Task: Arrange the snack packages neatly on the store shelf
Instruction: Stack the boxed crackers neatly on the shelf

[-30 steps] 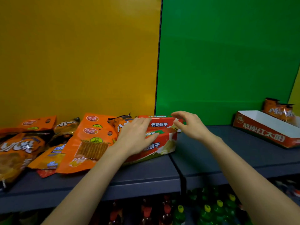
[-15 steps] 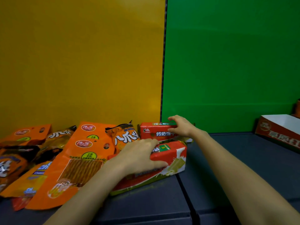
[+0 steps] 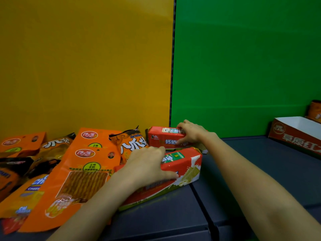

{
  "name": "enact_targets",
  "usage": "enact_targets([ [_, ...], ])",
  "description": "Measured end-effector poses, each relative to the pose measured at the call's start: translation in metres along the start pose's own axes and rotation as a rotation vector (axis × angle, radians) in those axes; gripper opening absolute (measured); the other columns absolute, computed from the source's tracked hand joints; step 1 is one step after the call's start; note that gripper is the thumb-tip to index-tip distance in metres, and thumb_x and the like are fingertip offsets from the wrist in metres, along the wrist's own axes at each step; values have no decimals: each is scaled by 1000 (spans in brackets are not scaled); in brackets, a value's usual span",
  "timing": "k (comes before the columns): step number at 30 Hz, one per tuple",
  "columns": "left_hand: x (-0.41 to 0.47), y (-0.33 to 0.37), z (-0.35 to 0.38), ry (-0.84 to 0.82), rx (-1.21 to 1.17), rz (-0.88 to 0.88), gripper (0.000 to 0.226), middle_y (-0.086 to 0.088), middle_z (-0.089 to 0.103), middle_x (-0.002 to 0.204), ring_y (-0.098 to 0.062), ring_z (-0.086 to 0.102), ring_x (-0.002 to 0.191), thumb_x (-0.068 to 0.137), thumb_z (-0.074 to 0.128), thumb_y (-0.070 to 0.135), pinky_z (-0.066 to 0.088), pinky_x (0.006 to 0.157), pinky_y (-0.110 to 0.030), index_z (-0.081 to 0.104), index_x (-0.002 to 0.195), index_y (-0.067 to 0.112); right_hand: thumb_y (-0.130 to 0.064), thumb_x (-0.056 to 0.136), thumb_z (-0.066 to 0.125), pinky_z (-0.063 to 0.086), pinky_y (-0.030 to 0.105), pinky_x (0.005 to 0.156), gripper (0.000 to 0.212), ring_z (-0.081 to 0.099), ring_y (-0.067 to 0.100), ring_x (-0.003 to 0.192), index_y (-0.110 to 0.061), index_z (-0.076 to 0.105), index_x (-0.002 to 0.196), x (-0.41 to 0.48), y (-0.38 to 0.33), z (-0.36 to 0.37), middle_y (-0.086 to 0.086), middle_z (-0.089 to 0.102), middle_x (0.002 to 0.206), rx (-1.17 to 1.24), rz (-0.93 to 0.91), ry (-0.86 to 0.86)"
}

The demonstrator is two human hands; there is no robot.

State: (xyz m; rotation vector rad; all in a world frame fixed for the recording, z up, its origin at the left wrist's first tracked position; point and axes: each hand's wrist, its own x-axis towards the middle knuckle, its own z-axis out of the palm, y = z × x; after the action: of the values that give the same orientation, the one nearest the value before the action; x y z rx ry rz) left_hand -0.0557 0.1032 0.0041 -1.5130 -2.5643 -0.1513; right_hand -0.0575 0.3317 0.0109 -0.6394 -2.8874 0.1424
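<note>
Two red biscuit packs lie on the dark grey shelf [image 3: 251, 167]. The front biscuit pack [image 3: 184, 169] lies slanted near the shelf's seam, and my left hand [image 3: 147, 167] grips it from above. Behind it, against the back wall, the rear biscuit pack [image 3: 163, 137] rests on its side with my right hand [image 3: 191, 133] clamped on its right end. Left of them, orange snack bags overlap in a loose pile: a large bag with a clear window [image 3: 76, 173] and a bag with bold white characters [image 3: 133, 145].
More orange and dark bags [image 3: 20, 159] crowd the shelf's left end. A red and white cardboard display tray [image 3: 295, 134] stands at the far right with an orange bag [image 3: 315, 110] behind it. Yellow and green panels back the shelf.
The camera has moved closer and lower. My right hand has closed further onto the rear pack, and my left hand has kept its hold on the front pack.
</note>
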Motion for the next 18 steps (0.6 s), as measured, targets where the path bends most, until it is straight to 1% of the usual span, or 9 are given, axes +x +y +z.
enact_targets([
  [2, -1, 0, -1, 18, 11, 16, 73, 4, 57, 128, -13, 58, 112, 75, 51, 71, 48, 88, -28, 42, 129, 23, -41, 78, 70, 41, 36, 95, 67, 49, 23, 119, -18, 41, 134, -8, 1, -1, 5, 47, 130, 15, 15, 29],
  [6, -3, 1, -7, 48, -18, 55, 70, 4, 60, 124, -13, 59, 109, 75, 53, 70, 46, 83, -26, 46, 126, 23, -45, 78, 69, 40, 35, 94, 66, 51, 21, 120, -20, 42, 134, -30, 6, -13, 2, 52, 133, 33, 59, 101],
  [10, -3, 11, -21, 90, -43, 105, 70, 5, 60, 124, -13, 60, 108, 74, 54, 70, 48, 85, -28, 47, 127, 24, -48, 77, 69, 41, 36, 95, 69, 52, 22, 120, -20, 44, 135, -61, 15, -34, 2, 54, 133, 61, 113, 154],
  [12, -2, 18, -26, 104, -61, 131, 71, 5, 61, 123, -15, 61, 106, 72, 55, 71, 48, 83, -28, 47, 126, 25, -48, 76, 70, 42, 36, 96, 69, 52, 23, 120, -19, 46, 134, -80, 21, -44, 3, 55, 133, 64, 145, 184],
  [15, 0, 32, -31, 112, -105, 172, 72, 6, 62, 118, -14, 62, 100, 69, 56, 73, 48, 78, -27, 49, 124, 27, -42, 80, 68, 43, 38, 96, 60, 54, 24, 119, -19, 48, 133, -111, 36, -55, 4, 58, 131, 70, 209, 227],
  [18, 5, 53, -38, 149, -138, 236, 68, 7, 64, 114, -14, 63, 96, 68, 57, 74, 51, 79, -28, 52, 119, 29, -30, 85, 65, 45, 43, 98, 50, 54, 27, 118, -20, 50, 132, -145, 57, -66, 7, 58, 131, 43, 288, 273],
])
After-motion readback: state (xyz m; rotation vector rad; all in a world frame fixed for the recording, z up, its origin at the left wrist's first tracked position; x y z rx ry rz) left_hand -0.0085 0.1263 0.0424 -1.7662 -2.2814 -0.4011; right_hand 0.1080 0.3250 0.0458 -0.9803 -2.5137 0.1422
